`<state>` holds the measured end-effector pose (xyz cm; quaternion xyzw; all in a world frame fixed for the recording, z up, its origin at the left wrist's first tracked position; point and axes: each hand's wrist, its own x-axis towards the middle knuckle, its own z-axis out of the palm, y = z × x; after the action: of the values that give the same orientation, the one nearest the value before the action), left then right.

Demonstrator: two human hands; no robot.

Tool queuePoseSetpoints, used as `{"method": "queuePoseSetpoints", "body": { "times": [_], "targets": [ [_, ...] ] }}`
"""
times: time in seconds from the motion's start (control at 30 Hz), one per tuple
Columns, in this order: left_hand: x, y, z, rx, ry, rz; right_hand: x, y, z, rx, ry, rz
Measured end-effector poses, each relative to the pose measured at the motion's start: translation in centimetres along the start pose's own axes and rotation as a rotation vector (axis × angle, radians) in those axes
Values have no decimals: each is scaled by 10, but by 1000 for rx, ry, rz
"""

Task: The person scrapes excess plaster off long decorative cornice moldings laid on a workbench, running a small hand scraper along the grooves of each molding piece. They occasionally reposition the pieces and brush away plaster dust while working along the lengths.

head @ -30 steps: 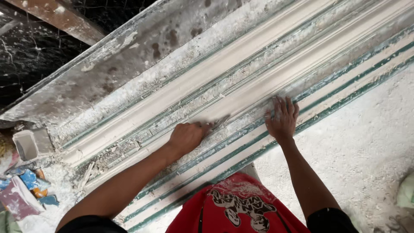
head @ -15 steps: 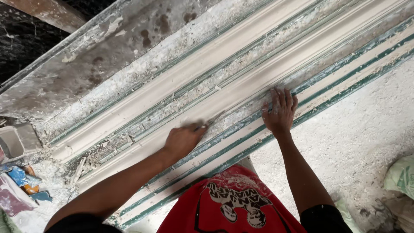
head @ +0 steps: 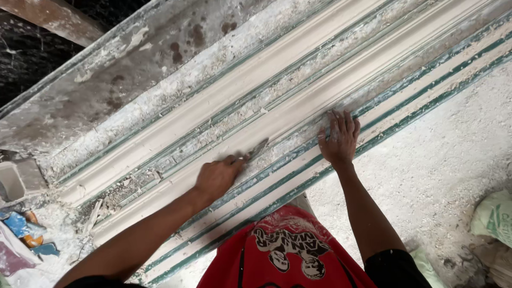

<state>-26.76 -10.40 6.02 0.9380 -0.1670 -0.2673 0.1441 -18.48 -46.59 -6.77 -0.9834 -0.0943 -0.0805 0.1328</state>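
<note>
Diagonally across the view, from lower left to upper right, runs the long white plaster moulding point(head: 298, 101), lying in its green-edged, dust-caked mould bed point(head: 426, 80). Along that same axis sits the left hand point(head: 217, 177), fingers clenched around a small scraper blade point(head: 257, 150) whose tip touches the moulding's near edge. Further up the strip, the right hand point(head: 338, 140) lies flat with fingers spread, holding nothing.
</note>
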Motion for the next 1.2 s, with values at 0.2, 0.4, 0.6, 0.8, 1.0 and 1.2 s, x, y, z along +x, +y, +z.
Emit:
{"method": "queuePoseSetpoints", "body": {
  "times": [0.2,0.4,0.6,0.8,1.0,1.2],
  "targets": [
    [16,12,-2,49,86,53,2,4,-1,-49,-26,3],
    [22,15,-2,5,167,81,6,3,2,-96,-65,40],
    [48,37,1,93,167,120,4,-1,-7,-43,-52,36],
    [23,28,-10,67,84,59,3,-1,-7,-66,-63,56],
    [118,90,-16,108,261,200,7,2,-7,-109,-8,3],
    [110,67,-22,96,142,133,5,2,-13,-34,42,14]
  ]
}}
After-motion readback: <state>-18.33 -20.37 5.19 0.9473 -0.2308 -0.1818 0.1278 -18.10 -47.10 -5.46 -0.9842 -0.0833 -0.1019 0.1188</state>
